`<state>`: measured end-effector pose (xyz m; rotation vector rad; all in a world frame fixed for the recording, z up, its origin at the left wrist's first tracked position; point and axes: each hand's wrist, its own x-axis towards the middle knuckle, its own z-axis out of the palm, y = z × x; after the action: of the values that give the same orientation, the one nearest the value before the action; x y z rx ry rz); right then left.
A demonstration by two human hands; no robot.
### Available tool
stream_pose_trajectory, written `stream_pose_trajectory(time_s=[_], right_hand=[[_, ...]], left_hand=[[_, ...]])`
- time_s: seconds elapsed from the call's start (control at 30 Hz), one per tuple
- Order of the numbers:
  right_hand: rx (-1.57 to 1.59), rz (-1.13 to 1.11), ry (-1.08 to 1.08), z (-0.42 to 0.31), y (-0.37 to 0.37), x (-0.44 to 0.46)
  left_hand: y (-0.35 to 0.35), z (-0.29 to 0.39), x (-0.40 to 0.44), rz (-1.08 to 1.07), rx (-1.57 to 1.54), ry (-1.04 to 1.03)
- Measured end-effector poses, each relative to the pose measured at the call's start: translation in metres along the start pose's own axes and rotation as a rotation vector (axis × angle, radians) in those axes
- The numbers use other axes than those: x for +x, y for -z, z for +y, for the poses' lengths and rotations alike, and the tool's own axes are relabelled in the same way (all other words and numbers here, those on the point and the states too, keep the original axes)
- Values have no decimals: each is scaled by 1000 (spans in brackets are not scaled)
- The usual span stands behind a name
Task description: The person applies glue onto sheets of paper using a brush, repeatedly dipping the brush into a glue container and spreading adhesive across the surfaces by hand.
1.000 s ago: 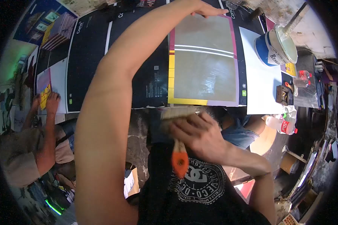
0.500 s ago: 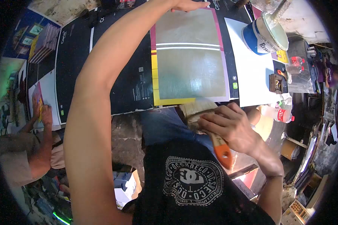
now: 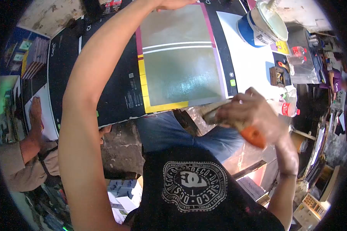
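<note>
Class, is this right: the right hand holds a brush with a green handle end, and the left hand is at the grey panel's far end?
The brush has an orange handle end, not green, as the head view shows. The right hand holds it, and the left hand is at the far end of the grey panel.

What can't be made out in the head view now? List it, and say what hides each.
All in the head view:
Bare left hand: partly cut off by the top edge.
Paintbrush with an orange-tipped handle: bristles blurred; bare right hand, also blurred, covers part of it.
Pale stick in the blue-and-white plastic bucket: upper end cut off by the top edge.
Small white print on the black sheet: too small to read.
</note>
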<state>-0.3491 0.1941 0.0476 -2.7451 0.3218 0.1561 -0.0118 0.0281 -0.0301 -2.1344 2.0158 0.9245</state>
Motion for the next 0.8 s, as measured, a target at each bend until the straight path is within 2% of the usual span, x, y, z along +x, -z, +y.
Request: stream_pose_trajectory(time_s=[0.03,0.1,0.13,0.17,0.2,0.27,0.3,0.33,0.4,0.43,0.47,0.5,0.53,0.57,0.6,0.63,0.7,0.73,0.77,0.8], right_hand=[[26,7,-35,13,7,2],[-78,303,31,39,16,32],[-147,338,10,63,15,51],[-189,421,138,94,9,68],[-205,346,185,111,8,72],[-124,219,97,104,-4,54],[-84,148,58,96,-8,41],[-96,38,-81,75,-3,18],[-32,-120,-88,40,6,-19],[4,-130,-85,26,14,-32],[51,-269,-142,21,28,-41],[154,-264,-161,17,43,-45],[205,-98,-101,28,45,-54],[255,70,-40,41,46,-63],[205,201,-138,46,54,-65],[179,346,-243,56,57,-59],[174,648,-458,86,56,-35],[200,763,-481,95,50,-13],[225,878,-502,103,42,15],[172,954,-413,121,25,44]], left_hand=[[0,2,2,4,7,-3],[1,7,5,10,20,-6],[0,8,6,9,27,-4],[-1,6,8,13,33,-1],[-2,8,6,18,39,4],[-3,7,8,29,44,5],[-4,5,10,35,42,5],[-5,3,11,43,39,10],[-7,1,10,68,33,7],[-9,-1,13,94,43,13],[-14,-3,10,164,75,20],[-19,-4,3,274,119,19],[-33,3,-26,475,155,-29],[-40,6,-49,531,104,-107],[-48,6,-70,581,53,-188],[-68,1,-86,747,126,-281],[-82,20,-147,545,151,-235],[-86,26,-171,403,157,-214],[-101,22,-184,397,241,-240],[-110,19,-195,353,247,-265]])
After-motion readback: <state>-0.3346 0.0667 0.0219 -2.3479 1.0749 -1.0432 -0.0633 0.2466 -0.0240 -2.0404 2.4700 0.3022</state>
